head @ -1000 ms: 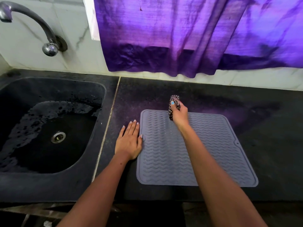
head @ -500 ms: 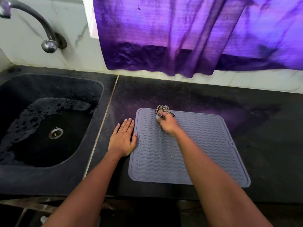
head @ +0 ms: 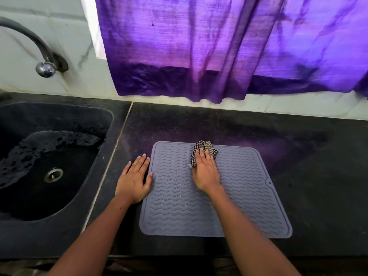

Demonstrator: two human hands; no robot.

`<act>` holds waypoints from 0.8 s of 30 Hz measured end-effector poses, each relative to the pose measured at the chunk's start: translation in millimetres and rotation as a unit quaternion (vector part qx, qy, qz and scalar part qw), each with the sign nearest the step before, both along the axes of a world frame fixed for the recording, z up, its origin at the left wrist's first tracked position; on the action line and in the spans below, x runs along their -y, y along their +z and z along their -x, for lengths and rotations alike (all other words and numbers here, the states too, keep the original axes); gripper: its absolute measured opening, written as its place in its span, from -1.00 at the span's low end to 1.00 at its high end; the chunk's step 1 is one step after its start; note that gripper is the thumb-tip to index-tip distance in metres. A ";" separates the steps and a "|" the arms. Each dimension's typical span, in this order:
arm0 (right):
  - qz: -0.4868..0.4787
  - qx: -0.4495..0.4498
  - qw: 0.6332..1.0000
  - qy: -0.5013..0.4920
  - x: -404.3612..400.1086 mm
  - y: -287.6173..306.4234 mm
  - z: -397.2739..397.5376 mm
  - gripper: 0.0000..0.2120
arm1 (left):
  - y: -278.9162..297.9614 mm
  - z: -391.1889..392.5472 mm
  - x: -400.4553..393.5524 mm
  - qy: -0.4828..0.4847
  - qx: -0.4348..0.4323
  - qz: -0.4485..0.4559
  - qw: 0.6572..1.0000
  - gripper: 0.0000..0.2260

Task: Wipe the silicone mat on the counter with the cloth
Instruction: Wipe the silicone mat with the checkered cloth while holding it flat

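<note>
A grey silicone mat (head: 249, 196) with wavy ridges lies flat on the black counter (head: 318, 176). A bunched black-and-white checked cloth (head: 205, 149) rests on the mat near its far edge. My right hand (head: 205, 173) presses flat on the cloth, fingers pointing away from me, covering most of it. My left hand (head: 134, 177) lies flat on the counter at the mat's left edge, fingers spread, its thumb touching the mat's rim.
A black sink (head: 29, 206) with a wet bottom and a metal drain (head: 53, 174) sits to the left. A curved tap (head: 44, 66) is mounted on the white tiled wall. A purple curtain (head: 219, 46) hangs behind the counter.
My right hand lowered the cloth from a raised pinch onto the mat and now presses it flat near the far edge. My left hand stayed by the mat's left edge.
</note>
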State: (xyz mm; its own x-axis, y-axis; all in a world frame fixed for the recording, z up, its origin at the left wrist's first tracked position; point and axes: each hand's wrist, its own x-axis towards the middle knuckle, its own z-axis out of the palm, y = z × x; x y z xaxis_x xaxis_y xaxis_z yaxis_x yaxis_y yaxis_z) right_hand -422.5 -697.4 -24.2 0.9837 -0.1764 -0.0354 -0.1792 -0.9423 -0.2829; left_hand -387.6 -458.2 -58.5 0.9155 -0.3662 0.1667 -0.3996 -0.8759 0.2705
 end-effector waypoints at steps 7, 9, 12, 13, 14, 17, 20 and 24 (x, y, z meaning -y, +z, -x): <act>-0.358 0.021 0.928 -0.103 20.7 14.4 -16.5 -0.52 | -2.1 -1.2 0.7 0.003 0.007 -0.005 1.000 -0.32; -0.596 0.090 0.761 -0.239 32.7 39.4 -20.6 -0.59 | -2.3 -1.1 -0.3 0.001 0.004 -0.004 1.000 -0.31; -0.548 0.200 0.755 -0.298 55.7 60.5 -10.3 -0.59 | -2.7 -1.8 -1.9 0.004 0.008 -0.001 1.000 -0.31; -0.461 0.209 0.819 -0.269 58.3 64.9 -3.7 -0.58 | -2.5 -2.3 -1.8 0.004 0.009 0.001 1.000 -0.31; -0.364 0.201 0.880 -0.230 60.6 65.0 2.7 -0.56 | -2.6 -2.5 -1.3 0.002 0.008 0.002 1.000 -0.31; -0.144 0.093 0.978 -0.121 58.7 37.2 14.2 -0.47 | -3.0 -3.0 -1.4 0.001 0.005 -0.003 1.000 -0.31; 0.004 0.004 0.998 -0.066 49.7 2.7 19.8 -0.39 | -3.0 -2.8 -1.0 0.001 0.007 0.000 1.000 -0.32; 0.007 0.016 0.998 -0.057 52.6 -0.5 19.9 -0.40 | -2.0 -1.2 0.6 0.005 0.011 0.003 1.000 -0.33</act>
State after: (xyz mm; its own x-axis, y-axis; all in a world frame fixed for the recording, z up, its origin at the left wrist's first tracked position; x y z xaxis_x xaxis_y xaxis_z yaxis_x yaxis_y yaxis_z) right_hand -442.5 -750.0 -24.7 0.9579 -0.2871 -0.0006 -0.2760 -0.9201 -0.2778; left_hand -386.4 -458.8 -60.6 0.9150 -0.3562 0.1895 -0.3971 -0.8781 0.2668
